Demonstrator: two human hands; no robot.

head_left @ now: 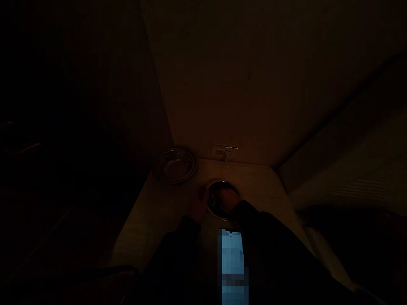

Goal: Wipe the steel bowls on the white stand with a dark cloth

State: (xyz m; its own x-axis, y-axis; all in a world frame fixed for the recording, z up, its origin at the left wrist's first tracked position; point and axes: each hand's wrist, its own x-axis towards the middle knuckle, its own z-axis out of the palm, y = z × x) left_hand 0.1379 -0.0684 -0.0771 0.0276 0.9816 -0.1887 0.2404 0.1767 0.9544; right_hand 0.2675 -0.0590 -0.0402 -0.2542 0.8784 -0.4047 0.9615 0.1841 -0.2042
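The scene is very dark. A round, dark-inside bowl [223,181] with a thin shiny rim stands on a light wooden tabletop [143,228]. At its left side, my left hand [199,206] grips the rim, fingers closed against it. My right hand [229,200] reaches over the right edge into the bowl. Its fingertips are lost in shadow, so I cannot see whether they hold anything. A faint pale shape shows inside the bowl, too dim to name.
Shiny metal dishes [176,165], seemingly nested, sit at the table's back left corner. Behind the table, a wall outlet [224,151] holds a plug. A lit phone [233,258], its screen blurred out, lies in front of the bowl. Walls rise behind and to the right.
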